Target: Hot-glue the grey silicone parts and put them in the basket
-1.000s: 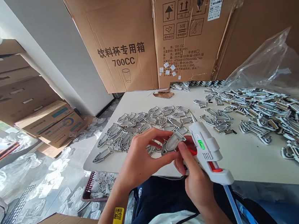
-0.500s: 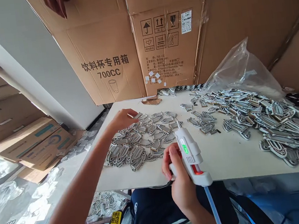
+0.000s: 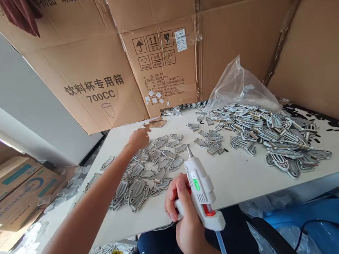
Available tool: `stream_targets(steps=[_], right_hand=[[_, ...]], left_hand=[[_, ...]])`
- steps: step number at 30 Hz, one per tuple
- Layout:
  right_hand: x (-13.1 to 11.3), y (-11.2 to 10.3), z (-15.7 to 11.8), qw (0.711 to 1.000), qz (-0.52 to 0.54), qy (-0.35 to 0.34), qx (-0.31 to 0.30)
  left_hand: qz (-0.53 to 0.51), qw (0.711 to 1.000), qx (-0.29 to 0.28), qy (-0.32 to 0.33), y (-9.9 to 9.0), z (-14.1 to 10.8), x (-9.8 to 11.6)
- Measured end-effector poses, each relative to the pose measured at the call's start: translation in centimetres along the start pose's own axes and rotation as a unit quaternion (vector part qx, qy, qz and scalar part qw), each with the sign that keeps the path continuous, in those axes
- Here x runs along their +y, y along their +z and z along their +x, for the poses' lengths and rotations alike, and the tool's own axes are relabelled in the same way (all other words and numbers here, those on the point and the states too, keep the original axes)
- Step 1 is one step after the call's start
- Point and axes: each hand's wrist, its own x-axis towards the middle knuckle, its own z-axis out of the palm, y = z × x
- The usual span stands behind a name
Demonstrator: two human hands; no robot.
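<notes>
Well to the left of the left grip, cartons printed "Silicone Rubber" are sitting stacked beside the counter. The left grip is reaching across the counter, its fingertips just beside a torn tan cardboard scrap. I cannot tell whether its fingers are apart or together, or whether they are pinching anything. Nearer the person and right of that grip, a loose spread of grey-and-white badge-shaped patches is lying on the counter. The right grip is clamped around the handle of a white hot glue gun, whose metal nozzle is pointing up and away, just beside the spread. Further right of the gun, a small cluster of patches is lying apart from a much larger heap. A clear plastic bag is sitting behind that heap, against a flattened cardboard carton marked "700CC".
</notes>
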Motion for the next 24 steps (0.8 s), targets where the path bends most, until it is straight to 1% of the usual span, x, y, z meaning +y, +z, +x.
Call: stream_targets(steps=[3,4,6,7,9,11,13,16,18,20,22,24], right_hand=[[0.1,0.0,-0.2,1.000,0.019,-0.008,-0.002],[0.1,0.0,-0.3,1.000,0.021,-0.011,-0.004],[0.0,0.0,-0.3,1.000,0.019,-0.013,-0.003],[-0.1,-0.1,-0.3,1.000,0.019,-0.015,-0.001],[-0.4,-0.2,-0.1,1.000,0.019,-0.011,0.009],[-0.7,-0.4,0.1,1.000,0.019,-0.004,0.019],[-1.0,-0.5,0.4,0.999,0.019,-0.004,0.034],[-1.5,-0.4,0.7,0.998,0.023,-0.011,0.055],[-1.7,-0.4,0.9,0.997,0.032,-0.008,0.064],[-2.0,-0.3,1.1,0.997,0.040,0.001,0.066],[-2.2,-0.4,1.3,0.997,0.041,0.008,0.066],[-2.4,-0.4,1.3,0.997,0.031,0.015,0.067]], left_hand=[[-0.035,0.992,-0.047,0.112,2.7,1.0,6.0],[-0.047,0.986,-0.057,0.148,3.7,1.0,8.0],[-0.062,0.977,-0.060,0.197,5.6,0.7,11.5],[-0.066,0.973,-0.055,0.215,6.4,0.5,12.9],[-0.069,0.968,-0.052,0.234,7.7,0.2,14.7],[-0.067,0.967,-0.063,0.238,8.5,0.5,15.4],[-0.066,0.968,-0.080,0.230,8.9,0.9,15.5],[-0.085,0.971,-0.088,0.203,8.4,1.0,15.2],[-0.116,0.974,-0.078,0.179,7.5,0.2,14.9],[-0.159,0.974,-0.051,0.151,6.1,-1.3,14.5],[-0.211,0.970,-0.013,0.118,4.3,-3.5,13.8],[-0.265,0.960,0.031,0.083,2.4,-6.5,12.7]])
